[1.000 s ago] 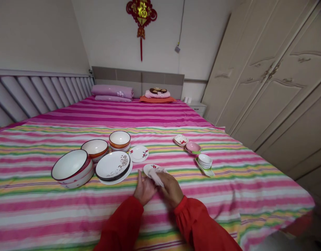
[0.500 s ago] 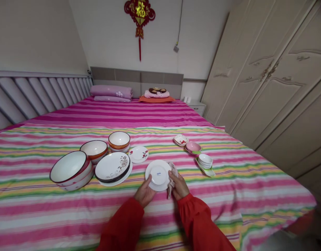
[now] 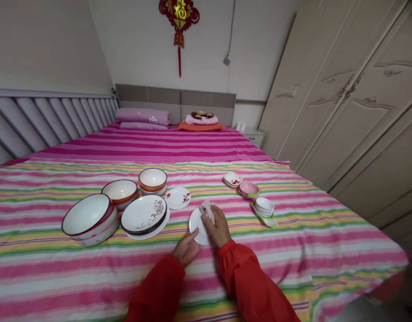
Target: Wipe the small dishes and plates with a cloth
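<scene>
A small white plate (image 3: 195, 220) is held above the striped sheet, its underside facing up. My left hand (image 3: 187, 248) grips its lower left rim, thumb on top. My right hand (image 3: 218, 228) is closed on a light crumpled cloth (image 3: 207, 209) and presses it onto the plate, covering the plate's right part. Left of the hands lie a stack of flower-patterned plates (image 3: 144, 214) and a small plate with red flowers (image 3: 178, 198).
Stacked bowls stand at the left: a large red-rimmed one (image 3: 88, 217) and two orange-banded ones (image 3: 120, 191) (image 3: 153, 180). To the right sit a pink bowl (image 3: 249, 188), a square patterned dish (image 3: 233, 179) and stacked white bowls (image 3: 264, 205) on a green-edged dish.
My right hand has moved with the cloth from the plate's right rim up and left onto its face. My left hand keeps its grip on the rim.
</scene>
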Action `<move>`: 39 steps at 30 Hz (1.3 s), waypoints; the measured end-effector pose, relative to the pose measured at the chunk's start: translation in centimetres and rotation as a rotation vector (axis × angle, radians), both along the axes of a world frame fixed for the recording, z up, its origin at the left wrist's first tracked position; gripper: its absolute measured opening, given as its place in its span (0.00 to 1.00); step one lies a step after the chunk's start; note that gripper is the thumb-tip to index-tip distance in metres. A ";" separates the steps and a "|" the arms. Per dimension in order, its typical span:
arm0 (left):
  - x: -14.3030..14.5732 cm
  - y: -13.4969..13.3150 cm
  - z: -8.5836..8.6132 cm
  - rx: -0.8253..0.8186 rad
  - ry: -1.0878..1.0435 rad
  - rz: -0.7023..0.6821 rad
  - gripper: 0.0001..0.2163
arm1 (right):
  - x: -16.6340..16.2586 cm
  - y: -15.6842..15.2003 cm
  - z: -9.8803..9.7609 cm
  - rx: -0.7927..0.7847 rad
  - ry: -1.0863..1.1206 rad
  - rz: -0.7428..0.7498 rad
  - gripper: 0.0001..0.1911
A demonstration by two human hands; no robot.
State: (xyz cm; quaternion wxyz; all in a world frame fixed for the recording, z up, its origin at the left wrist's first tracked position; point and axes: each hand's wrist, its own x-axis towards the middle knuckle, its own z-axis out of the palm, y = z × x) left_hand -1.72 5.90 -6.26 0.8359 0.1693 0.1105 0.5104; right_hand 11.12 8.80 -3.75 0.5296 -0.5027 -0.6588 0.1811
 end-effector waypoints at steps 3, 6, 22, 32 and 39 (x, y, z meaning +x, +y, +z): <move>-0.1 0.2 -0.6 0.009 -0.003 -0.002 0.23 | -1.9 -0.5 0.4 0.047 -0.197 0.024 0.19; -0.4 0.5 -1.7 0.010 0.000 -0.019 0.22 | -3.1 -1.6 0.7 0.132 -0.328 0.112 0.17; -0.4 0.4 -0.8 0.005 0.016 -0.004 0.29 | 0.8 -0.9 -1.7 0.035 -0.173 -0.002 0.20; -0.5 0.0 0.8 -0.063 -0.017 -0.091 0.25 | -0.8 -8.7 -5.2 0.213 -0.366 0.113 0.29; -0.8 0.4 -0.8 -0.033 -0.092 -0.094 0.31 | -2.8 -5.5 -2.1 0.162 -0.521 0.221 0.30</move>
